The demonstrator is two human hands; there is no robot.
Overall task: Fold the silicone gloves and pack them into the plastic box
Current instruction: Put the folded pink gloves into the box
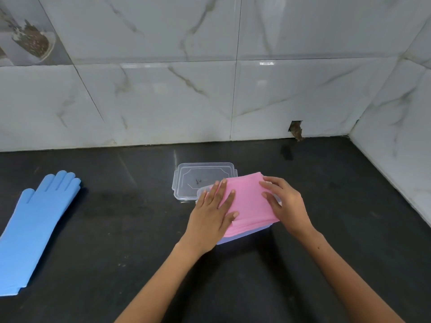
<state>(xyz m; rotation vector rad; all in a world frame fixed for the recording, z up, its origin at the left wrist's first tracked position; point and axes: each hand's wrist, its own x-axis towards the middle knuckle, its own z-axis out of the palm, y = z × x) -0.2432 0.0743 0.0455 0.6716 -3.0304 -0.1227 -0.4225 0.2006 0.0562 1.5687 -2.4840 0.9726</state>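
Note:
A folded pink silicone glove [247, 201] lies across the top of the clear plastic box [242, 237], covering most of it. My left hand [214, 213] rests flat on the glove's left side, fingers spread. My right hand [283, 203] grips its right side, with the fingers on top and the thumb at the near edge. The box's clear lid [203, 178] lies flat on the counter just behind the box. A blue silicone glove [35, 227] lies unfolded and flat at the far left, fingers pointing away from me.
The black stone counter [116, 229] meets a marble-tiled wall [210, 89] at the back and another on the right [401, 136]. A small hole [296, 129] shows in the back wall at counter level.

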